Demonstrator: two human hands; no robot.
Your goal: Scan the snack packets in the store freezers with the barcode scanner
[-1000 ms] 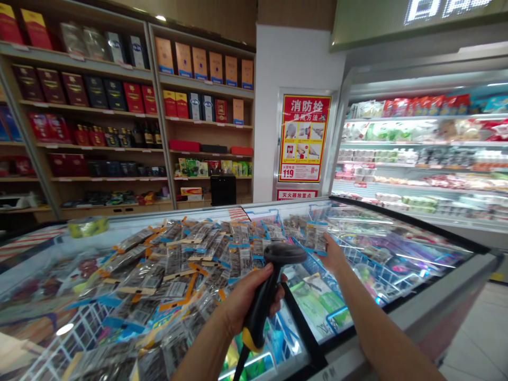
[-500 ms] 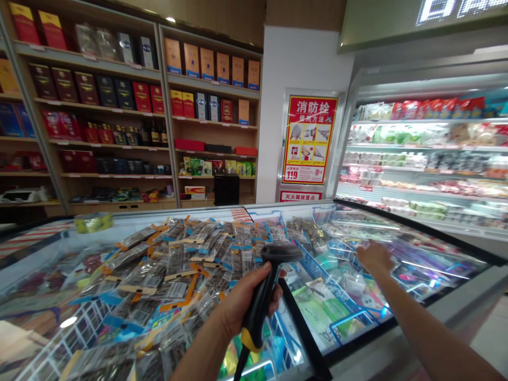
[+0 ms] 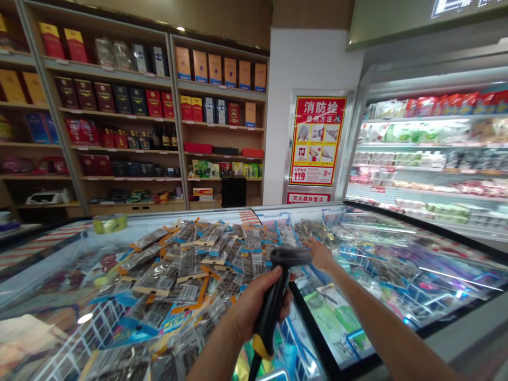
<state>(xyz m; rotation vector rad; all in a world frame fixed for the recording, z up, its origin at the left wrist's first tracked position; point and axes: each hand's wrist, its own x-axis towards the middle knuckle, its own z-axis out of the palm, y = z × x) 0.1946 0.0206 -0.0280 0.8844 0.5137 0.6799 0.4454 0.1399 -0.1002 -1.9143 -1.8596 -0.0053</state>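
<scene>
A black and yellow barcode scanner (image 3: 270, 312) is gripped by its handle in my left hand (image 3: 262, 296), its head pointing to the right. My right hand (image 3: 320, 255) reaches over the freezer glass, just right of the scanner's head; its fingers are partly extended and no object shows in them. Many clear packets (image 3: 190, 259) with barcode labels and orange or blue edges lie heaped on the freezer glass, left of and beyond the scanner. Some packets near my right hand are partly covered by the scanner and hand.
Under the chest freezer's glass lid, with its black frame (image 3: 313, 328), are blue wire baskets and bagged goods. A roll of tape (image 3: 110, 223) sits at the far left edge. Behind stand shelves of boxes (image 3: 216, 69), a red fire-hydrant poster (image 3: 316, 140) and a lit refrigerated display (image 3: 432, 153).
My right hand has moved left across the freezer glass, towards the packets beside the scanner. The scanner stays in my left hand, and the view has turned slightly left.
</scene>
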